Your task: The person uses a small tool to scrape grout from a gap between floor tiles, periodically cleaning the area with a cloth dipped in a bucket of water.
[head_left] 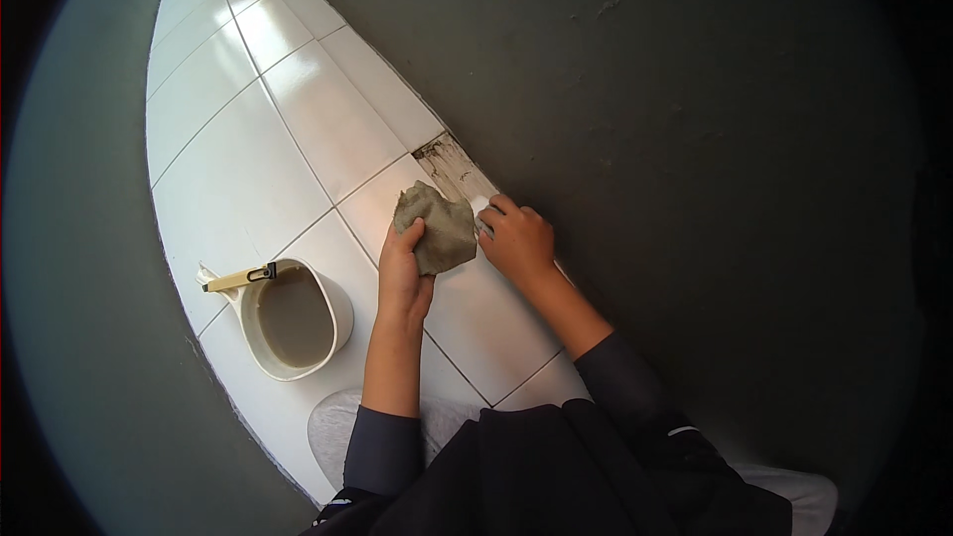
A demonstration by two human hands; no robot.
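Observation:
My left hand (405,273) grips a grey-green, torn-edged flat piece (440,228), its thumb on top; whether this is cloth or sandpaper I cannot tell. Close by on the right, my right hand (520,241) is closed, fingers curled at the edge of the white tiles. A bit of something greyish shows between its fingertips, too small to name. Just beyond both hands lies a bare, rough patch (455,167) along the tiled edge, with dark stains at its far corner.
Left of my hands, a white plastic dipper (344,316) of murky grey water stands on the white tiles (213,189). A yellow utility knife (238,279) rests across its handle and rim. Dark grey surfaces (695,139) border the tiled strip on both sides.

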